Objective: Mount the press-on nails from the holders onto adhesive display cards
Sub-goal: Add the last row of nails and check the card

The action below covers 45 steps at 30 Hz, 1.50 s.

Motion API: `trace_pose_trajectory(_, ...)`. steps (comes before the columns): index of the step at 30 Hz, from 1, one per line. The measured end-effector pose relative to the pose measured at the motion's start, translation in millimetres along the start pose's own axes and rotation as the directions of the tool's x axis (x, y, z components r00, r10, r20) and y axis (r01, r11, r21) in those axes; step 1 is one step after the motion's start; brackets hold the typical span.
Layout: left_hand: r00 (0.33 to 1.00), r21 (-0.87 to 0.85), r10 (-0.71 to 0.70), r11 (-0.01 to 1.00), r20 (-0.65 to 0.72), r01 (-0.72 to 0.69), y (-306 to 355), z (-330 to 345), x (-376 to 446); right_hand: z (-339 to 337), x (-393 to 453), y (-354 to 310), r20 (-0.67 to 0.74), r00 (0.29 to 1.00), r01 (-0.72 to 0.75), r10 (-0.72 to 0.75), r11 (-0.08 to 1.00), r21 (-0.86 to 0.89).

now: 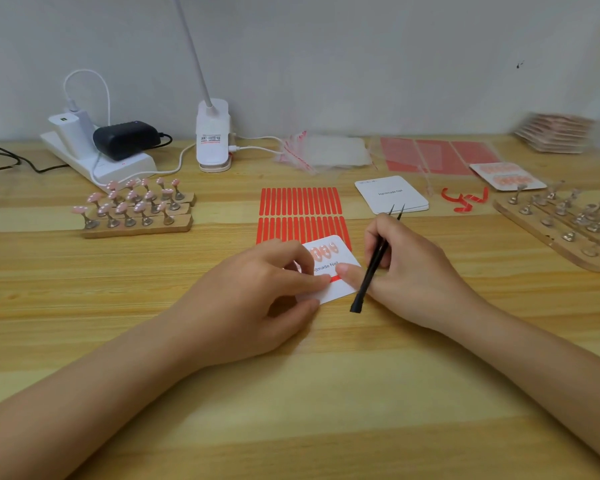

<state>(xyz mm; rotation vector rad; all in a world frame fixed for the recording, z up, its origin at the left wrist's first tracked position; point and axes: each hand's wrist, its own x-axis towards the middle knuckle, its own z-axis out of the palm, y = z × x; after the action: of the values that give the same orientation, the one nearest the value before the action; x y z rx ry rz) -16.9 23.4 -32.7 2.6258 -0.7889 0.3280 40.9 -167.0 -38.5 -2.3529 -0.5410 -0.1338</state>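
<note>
A white display card (340, 289) printed "Handmade Nail" lies at the table's middle, with a row of pink nails (323, 252) along its top and a red adhesive strip (335, 279) lower down. My left hand (257, 292) pinches the card's left edge, index finger on the strip. My right hand (406, 271) grips black tweezers (374, 261), and its thumb presses the strip's right end. Pink nails on metal holders (136, 209) stand in wooden bases at the left. A sheet of red adhesive strips (300, 211) lies just behind the card.
A stack of blank cards (392, 195) sits behind my right hand. Empty holders on wooden bases (565, 223), a finished card (508, 176), peeled red liners (465, 199), red sheets (437, 155) and clear bags (323, 150) fill the right. A power strip (97, 157) and lamp base (212, 136) stand at the back left.
</note>
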Motion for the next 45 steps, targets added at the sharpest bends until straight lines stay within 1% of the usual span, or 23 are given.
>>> trace_pose_trajectory(7,0.999,-0.152,-0.031,0.988,-0.04,0.025,-7,-5,-10,-3,-1,3,0.047,0.999,0.013,-0.015,0.999,0.042)
trace_pose_trajectory(15,0.999,-0.119,-0.045,0.992,-0.028,0.041,-4,-9,-8,-6,-2,9,0.015,0.999,0.044,-0.046,0.992,0.121)
trace_pose_trajectory(20,0.998,-0.1,-0.051,0.994,-0.033,0.047,-2,-8,-11,-7,-4,6,-0.063,0.998,0.018,-0.003,0.972,0.232)
trace_pose_trajectory(26,0.996,-0.126,-0.066,0.99,-0.061,0.058,2,-7,-8,-7,-6,1,-0.034,0.998,-0.034,0.048,0.943,0.33)
trace_pose_trajectory(31,0.995,-0.129,-0.05,0.991,-0.081,0.039,1,-6,-8,-8,-4,0,-0.031,0.992,-0.098,0.124,0.895,0.436)
trace_pose_trajectory(33,0.992,-0.17,-0.065,0.984,-0.111,0.046,-1,-4,-9,-8,-4,-1,-0.029,0.992,-0.094,0.12,0.89,0.446)
trace_pose_trajectory(34,0.986,-0.226,-0.096,0.972,-0.139,0.063,-1,-3,-9,-7,-4,-2,-0.031,0.993,-0.089,0.115,0.886,0.455)
trace_pose_trajectory(35,0.974,-0.309,-0.148,0.947,-0.173,0.089,0,-4,-7,-8,-3,-2,-0.038,0.993,-0.084,0.115,0.876,0.474)
trace_pose_trajectory(37,0.933,-0.486,-0.274,0.864,-0.235,0.131,2,-6,-3,-9,-2,-3,-0.06,0.989,-0.078,0.132,0.833,0.548)
trace_pose_trajectory(39,0.874,-0.6,-0.398,0.783,-0.28,0.164,3,-10,1,-9,-1,-5,-0.081,0.983,-0.074,0.162,0.768,0.637)
trace_pose_trajectory(40,0.84,-0.653,-0.465,0.733,-0.281,0.187,4,-11,2,-9,0,-5,-0.094,0.981,-0.066,0.172,0.74,0.669)
trace_pose_trajectory(41,0.808,-0.71,-0.53,0.671,-0.257,0.214,4,-11,4,-8,0,-6,-0.107,0.978,-0.054,0.176,0.72,0.692)
trace_pose_trajectory(43,0.766,-0.811,-0.626,0.52,-0.147,0.269,4,-8,8,-8,0,-8,-0.138,0.974,-0.024,0.182,0.683,0.73)
trace_pose_trajectory(45,0.749,-0.87,-0.663,0.382,-0.022,0.312,4,-5,11,-8,-1,-9,-0.168,0.969,0.009,0.183,0.648,0.761)
